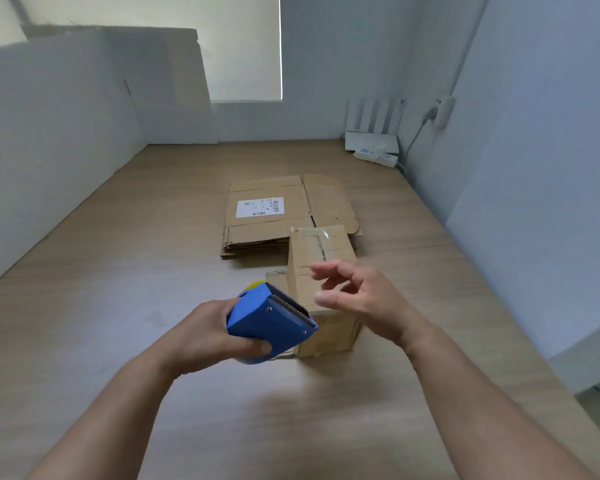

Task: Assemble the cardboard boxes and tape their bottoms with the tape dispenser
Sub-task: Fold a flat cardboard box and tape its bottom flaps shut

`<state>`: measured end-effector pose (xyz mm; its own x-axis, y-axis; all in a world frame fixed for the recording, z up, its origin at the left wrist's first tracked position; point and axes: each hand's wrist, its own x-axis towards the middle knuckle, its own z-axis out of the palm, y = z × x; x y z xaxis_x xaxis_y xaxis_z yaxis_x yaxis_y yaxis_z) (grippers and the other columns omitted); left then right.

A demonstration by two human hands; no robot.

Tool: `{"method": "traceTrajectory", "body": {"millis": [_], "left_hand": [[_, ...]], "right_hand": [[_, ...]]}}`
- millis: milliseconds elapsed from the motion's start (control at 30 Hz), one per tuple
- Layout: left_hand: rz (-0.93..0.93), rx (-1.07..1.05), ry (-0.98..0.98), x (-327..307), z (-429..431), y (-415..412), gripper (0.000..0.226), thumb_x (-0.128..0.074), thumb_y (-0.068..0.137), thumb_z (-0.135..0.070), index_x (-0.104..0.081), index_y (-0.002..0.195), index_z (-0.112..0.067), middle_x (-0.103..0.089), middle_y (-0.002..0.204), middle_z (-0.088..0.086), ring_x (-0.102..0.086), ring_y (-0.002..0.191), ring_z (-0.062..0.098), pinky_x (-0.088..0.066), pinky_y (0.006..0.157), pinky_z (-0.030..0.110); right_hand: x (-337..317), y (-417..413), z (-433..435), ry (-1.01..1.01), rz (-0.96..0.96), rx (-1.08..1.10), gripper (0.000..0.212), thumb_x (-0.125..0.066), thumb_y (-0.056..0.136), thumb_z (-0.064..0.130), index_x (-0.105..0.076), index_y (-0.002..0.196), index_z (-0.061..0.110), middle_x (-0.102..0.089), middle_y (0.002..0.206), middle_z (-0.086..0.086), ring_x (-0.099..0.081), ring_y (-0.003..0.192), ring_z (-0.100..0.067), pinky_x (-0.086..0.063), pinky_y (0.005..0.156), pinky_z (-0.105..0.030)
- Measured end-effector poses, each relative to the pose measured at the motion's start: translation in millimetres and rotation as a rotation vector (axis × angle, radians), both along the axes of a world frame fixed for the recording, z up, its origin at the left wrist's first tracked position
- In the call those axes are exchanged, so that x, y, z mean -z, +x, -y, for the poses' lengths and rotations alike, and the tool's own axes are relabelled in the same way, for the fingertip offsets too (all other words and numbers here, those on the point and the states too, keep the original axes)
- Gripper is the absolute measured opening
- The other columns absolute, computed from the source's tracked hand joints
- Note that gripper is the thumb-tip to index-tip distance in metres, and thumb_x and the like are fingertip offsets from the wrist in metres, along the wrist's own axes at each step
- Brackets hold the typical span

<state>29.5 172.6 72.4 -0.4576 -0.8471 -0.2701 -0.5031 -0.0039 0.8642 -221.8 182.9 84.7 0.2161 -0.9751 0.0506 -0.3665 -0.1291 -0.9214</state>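
Observation:
A small assembled cardboard box (321,251) stands on the wooden table (118,289) near the middle, with clear tape across its top face. My left hand (205,337) grips a blue tape dispenser (271,317), its serrated blade turned up and toward the box. My right hand (357,296) hovers in front of the box with fingers loosely curled and apart, holding nothing. Behind the box lies a stack of flattened cardboard boxes (267,216), the top one bearing a white shipping label.
White walls close in the table on the left, back and right. A white router with antennas (371,140) and a power strip (376,157) sit at the back right corner, with a cable running up to a wall socket (442,110).

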Motion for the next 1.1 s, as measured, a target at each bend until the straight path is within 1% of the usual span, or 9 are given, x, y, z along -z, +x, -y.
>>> {"method": "traceTrajectory", "body": {"millis": [200,367,500,600,700,800,933,1033,1100], "left_hand": [[0.045,0.059,0.018,-3.5,2.8,-12.4,0.042,-0.075,0.057,-0.038,-0.066,0.097,-0.030,-0.071,0.090,-0.013,-0.065,0.079,0.006,-0.051,0.069,0.019],[0.078,0.098,0.031,-3.0,4.0,-19.8,0.040,-0.073,0.061,-0.037,-0.065,0.100,-0.029,-0.069,0.090,-0.016,-0.065,0.080,0.004,-0.050,0.067,0.017],[0.088,0.095,0.039,-3.6,5.7,-22.1,0.040,-0.073,0.060,-0.039,-0.065,0.099,-0.031,-0.070,0.090,-0.016,-0.065,0.081,0.004,-0.050,0.068,0.017],[0.080,0.118,0.056,-6.6,7.2,-23.2,0.047,-0.074,0.055,-0.044,-0.065,0.099,-0.031,-0.070,0.091,-0.017,-0.065,0.081,0.004,-0.049,0.066,0.015],[0.081,0.137,0.060,-9.5,8.8,-24.1,0.055,-0.072,0.048,-0.054,-0.064,0.098,-0.031,-0.069,0.092,-0.018,-0.065,0.081,0.003,-0.049,0.065,0.015],[0.093,0.141,0.075,-12.3,11.3,-26.0,0.059,-0.070,0.046,-0.059,-0.064,0.098,-0.032,-0.069,0.090,-0.019,-0.065,0.080,0.003,-0.050,0.066,0.016],[0.139,0.128,0.090,-17.6,17.4,-27.5,0.069,-0.067,0.039,-0.071,-0.064,0.095,-0.031,-0.070,0.083,-0.020,-0.066,0.074,0.002,-0.047,0.059,0.012],[0.168,0.108,0.076,-24.6,23.9,-28.9,0.088,-0.066,0.025,-0.087,-0.067,0.089,-0.026,-0.071,0.079,-0.013,-0.067,0.069,0.006,-0.046,0.063,0.018],[0.189,0.115,0.070,-36.9,30.4,-21.7,0.088,-0.067,0.021,-0.086,-0.068,0.082,-0.023,-0.071,0.076,-0.008,-0.067,0.067,0.009,-0.045,0.065,0.021]], "right_hand": [[-5.0,-2.2,-14.4,0.059,0.061,-0.090,0.033,-0.066,0.070,0.026,-0.067,0.103,0.023,-0.067,0.095,0.009,-0.059,0.085,-0.004,-0.049,0.080,-0.030],[-2.6,-7.3,-15.6,0.046,0.081,-0.129,0.020,-0.059,0.076,0.018,-0.073,0.090,0.017,-0.068,0.081,0.017,-0.061,0.082,0.001,-0.046,0.072,-0.014],[-2.1,-11.7,-13.4,0.084,0.058,-0.134,0.023,-0.063,0.073,0.022,-0.072,0.094,0.017,-0.067,0.084,0.013,-0.059,0.080,0.001,-0.047,0.072,-0.016],[1.4,-11.8,-9.9,0.093,0.068,-0.084,0.015,-0.072,0.079,0.013,-0.067,0.093,0.017,-0.064,0.085,0.007,-0.059,0.080,-0.004,-0.050,0.074,-0.019],[5.3,-8.4,-5.3,0.048,0.061,-0.001,0.014,-0.068,0.084,0.007,-0.064,0.084,0.021,-0.063,0.079,0.005,-0.059,0.075,-0.009,-0.054,0.073,-0.028],[8.6,-4.8,-1.5,-0.003,0.058,0.094,0.020,-0.062,0.089,0.008,-0.063,0.076,0.024,-0.061,0.072,0.005,-0.055,0.062,-0.002,-0.048,0.062,-0.020],[6.2,-3.2,0.2,-0.009,0.098,0.153,0.017,-0.062,0.090,0.010,-0.064,0.076,0.020,-0.061,0.069,0.004,-0.054,0.058,-0.004,-0.049,0.058,-0.021],[4.0,-1.0,1.6,-0.037,0.092,0.215,0.019,-0.063,0.089,0.009,-0.064,0.073,0.019,-0.060,0.062,0.006,-0.051,0.050,-0.002,-0.047,0.052,-0.019],[3.0,-7.2,1.3,-0.026,0.134,0.305,0.020,-0.064,0.088,0.007,-0.065,0.069,0.016,-0.060,0.055,0.006,-0.047,0.044,-0.003,-0.043,0.046,-0.018]]}}
